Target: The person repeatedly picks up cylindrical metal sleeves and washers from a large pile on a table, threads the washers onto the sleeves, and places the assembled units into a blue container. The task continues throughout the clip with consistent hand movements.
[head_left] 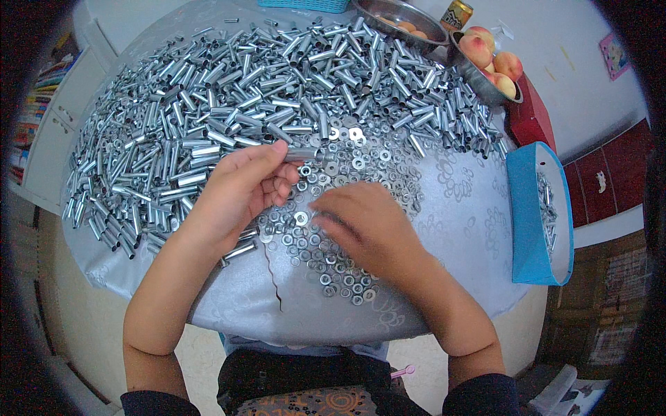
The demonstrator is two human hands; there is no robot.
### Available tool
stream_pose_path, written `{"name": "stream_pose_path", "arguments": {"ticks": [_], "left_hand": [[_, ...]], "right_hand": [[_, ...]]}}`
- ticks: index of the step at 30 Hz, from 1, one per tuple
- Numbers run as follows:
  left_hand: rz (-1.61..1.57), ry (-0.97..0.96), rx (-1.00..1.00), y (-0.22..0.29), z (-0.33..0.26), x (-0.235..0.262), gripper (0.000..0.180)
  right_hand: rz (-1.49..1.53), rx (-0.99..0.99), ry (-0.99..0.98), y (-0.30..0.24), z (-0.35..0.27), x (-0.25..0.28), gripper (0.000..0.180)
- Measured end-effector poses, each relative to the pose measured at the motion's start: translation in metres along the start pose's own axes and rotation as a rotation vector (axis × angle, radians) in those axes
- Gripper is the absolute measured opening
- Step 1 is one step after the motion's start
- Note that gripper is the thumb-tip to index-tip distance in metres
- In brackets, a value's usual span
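My left hand (251, 182) pinches a shiny metal sleeve (300, 154) between thumb and fingers, its far end pointing right over the loose washers. Over the pile of washers and nuts (347, 274) hovers my right hand (371, 225), fingers bent downward and smeared by motion. Whether anything is between its fingertips I cannot make out. A large heap of metal sleeves (229, 90) spreads behind and to the left of both hands. Near my left wrist, a thin wavy dark strand (270, 270) lies on the silvery tablecloth (236, 305).
At the right edge stands a blue box (542, 267) with metal parts inside. Farther back are a bowl of peaches (474, 80), a steel bowl with eggs (378, 14), a can (456, 14), a red box (531, 114) and a turquoise basket (305, 4).
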State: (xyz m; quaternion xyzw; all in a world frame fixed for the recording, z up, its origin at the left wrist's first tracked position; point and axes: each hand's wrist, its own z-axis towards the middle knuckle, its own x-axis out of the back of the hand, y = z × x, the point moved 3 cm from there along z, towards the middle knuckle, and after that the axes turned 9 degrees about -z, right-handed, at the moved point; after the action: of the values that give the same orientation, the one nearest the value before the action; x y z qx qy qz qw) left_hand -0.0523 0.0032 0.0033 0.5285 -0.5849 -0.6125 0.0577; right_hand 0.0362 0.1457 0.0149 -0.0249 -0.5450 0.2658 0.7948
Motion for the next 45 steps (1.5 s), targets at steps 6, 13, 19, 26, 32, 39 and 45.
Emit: {"name": "stream_pose_path", "arguments": {"ticks": [6,13,19,26,32,39,45], "left_hand": [[0.094,0.057,0.006,-0.007,-0.001,0.000,0.028],[0.187,0.014,0.034,-0.011,-0.002,-0.004,0.029],[0.277,-0.046,0.013,-0.009,-0.005,-0.011,0.030],[0.353,-0.223,-0.018,-0.012,-0.007,-0.017,0.029],[0.273,-0.200,-0.106,-0.008,-0.010,-0.019,0.029],[0.147,-0.056,-0.099,-0.004,-0.007,-0.010,0.030],[0.113,-0.055,-0.099,-0.001,-0.008,-0.012,0.028]], "right_hand": [[0.161,-0.304,0.307,0.013,-0.002,0.026,0.019],[0.073,-0.152,0.291,0.007,-0.003,0.022,0.023],[0.125,-0.169,0.357,0.008,-0.004,0.020,0.023],[0.472,-0.245,0.345,0.017,-0.003,0.016,0.021],[0.724,-0.370,0.368,0.013,-0.002,0.030,0.023],[0.008,-0.329,0.162,0.041,-0.002,0.028,0.023],[-0.151,-0.630,0.580,0.109,-0.024,0.079,0.029]]}}
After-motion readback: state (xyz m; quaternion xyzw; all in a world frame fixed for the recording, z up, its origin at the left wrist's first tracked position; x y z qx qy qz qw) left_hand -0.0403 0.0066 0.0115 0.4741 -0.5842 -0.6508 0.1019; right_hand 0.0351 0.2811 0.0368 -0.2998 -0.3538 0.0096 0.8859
